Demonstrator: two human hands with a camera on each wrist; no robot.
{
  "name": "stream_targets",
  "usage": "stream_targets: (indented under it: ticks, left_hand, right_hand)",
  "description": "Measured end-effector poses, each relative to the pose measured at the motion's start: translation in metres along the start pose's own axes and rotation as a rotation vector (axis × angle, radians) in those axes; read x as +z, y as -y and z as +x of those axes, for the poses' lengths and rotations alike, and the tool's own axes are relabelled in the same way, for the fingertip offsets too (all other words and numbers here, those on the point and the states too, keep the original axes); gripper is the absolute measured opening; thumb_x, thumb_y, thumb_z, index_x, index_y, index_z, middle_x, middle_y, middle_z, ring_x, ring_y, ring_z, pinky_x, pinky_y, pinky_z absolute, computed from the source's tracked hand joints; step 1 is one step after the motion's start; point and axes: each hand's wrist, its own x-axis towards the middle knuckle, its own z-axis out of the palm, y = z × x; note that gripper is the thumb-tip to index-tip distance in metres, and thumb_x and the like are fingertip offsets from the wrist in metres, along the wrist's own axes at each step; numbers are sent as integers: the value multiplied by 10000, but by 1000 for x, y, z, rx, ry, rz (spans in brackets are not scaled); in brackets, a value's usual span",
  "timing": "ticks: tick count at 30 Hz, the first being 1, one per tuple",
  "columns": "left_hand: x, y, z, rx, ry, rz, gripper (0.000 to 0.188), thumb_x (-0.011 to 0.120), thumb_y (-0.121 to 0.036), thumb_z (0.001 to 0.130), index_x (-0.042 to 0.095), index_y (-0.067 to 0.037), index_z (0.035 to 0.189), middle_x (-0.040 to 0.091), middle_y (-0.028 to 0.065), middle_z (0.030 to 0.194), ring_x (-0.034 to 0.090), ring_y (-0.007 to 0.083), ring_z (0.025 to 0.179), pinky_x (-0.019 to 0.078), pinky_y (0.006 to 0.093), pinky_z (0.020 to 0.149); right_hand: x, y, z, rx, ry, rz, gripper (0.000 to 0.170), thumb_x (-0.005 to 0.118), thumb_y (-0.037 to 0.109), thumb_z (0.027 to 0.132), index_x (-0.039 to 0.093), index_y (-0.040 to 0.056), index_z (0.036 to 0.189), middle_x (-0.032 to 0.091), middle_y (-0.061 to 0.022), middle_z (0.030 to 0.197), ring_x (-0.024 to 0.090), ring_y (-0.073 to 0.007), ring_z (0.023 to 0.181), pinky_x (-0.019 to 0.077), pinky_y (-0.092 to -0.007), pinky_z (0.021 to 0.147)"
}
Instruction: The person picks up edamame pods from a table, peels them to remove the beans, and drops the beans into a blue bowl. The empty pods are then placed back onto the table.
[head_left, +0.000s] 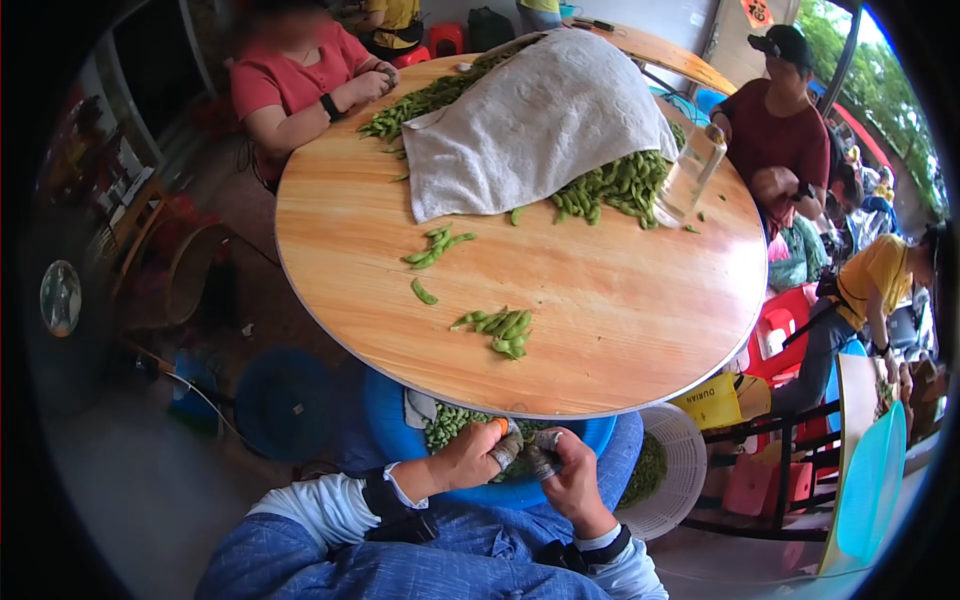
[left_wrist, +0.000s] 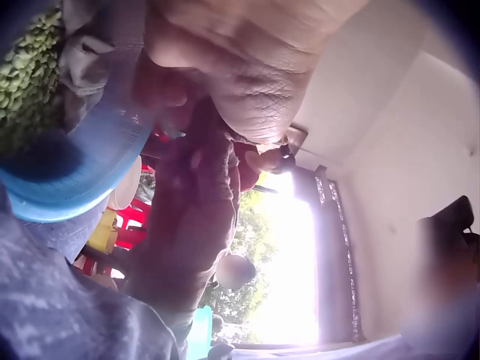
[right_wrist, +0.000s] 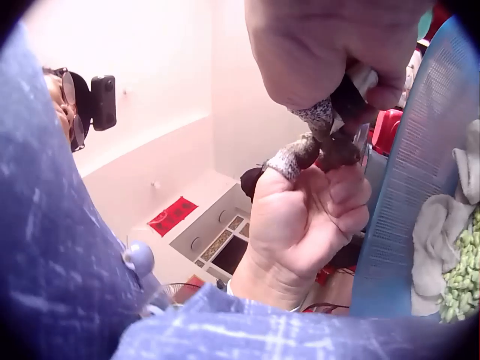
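Observation:
Low over a blue basin point(head_left: 378, 410) of shelled green beans point(head_left: 447, 424), the left hand point(head_left: 455, 465) and right hand point(head_left: 575, 488) meet with curled fingers. Wrappings cover several fingertips. Between them the fingers pinch a small green pod, mostly hidden. In the right wrist view the right hand point(right_wrist: 337, 49) is above and the left hand point(right_wrist: 296, 232) below, fingertips touching. The left wrist view has the left hand point(left_wrist: 240, 71) close up and the right hand point(left_wrist: 187, 217) blurred. Loose pods point(head_left: 505, 330) lie on the round table point(head_left: 600, 300) beyond.
A white cloth point(head_left: 540, 120) covers a pod heap point(head_left: 620, 185), with a clear bottle point(head_left: 692, 172) at its right. Right of the basin stands a white basket point(head_left: 685, 470) holding green material. A grey cloth point(head_left: 418, 408) lies at the basin's left. People are around the table.

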Motion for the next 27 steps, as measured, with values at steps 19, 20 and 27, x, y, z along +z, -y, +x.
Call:
stream_targets:
  ticks: [19,20,27]
  left_hand:
    - [-109,-34,58,267,-371,640,278,596,-77,723,532,-1,982,562,160,754,559,271,641,448,328,591]
    - [-113,-20,72,261,-288,718,256,592,-51,703,543,2,949,568,169,746,566,286,654,446,333,591]
    - [-125,-28,80,40,-265,574,111,602,-28,671,546,9,759,562,126,692,559,204,598,444,291,567]
  right_hand:
    - [-121,-93,-94,398,-759,145,154,554,51,783,579,-24,915,547,15,737,450,-43,604,351,-168,525]
    - [-115,-91,-92,444,-707,159,156,560,54,783,581,-20,918,558,10,753,453,-41,617,356,-174,536]
    - [-74,-43,-59,249,-465,52,169,572,60,793,574,-32,935,597,-51,819,553,-106,745,445,-222,693]
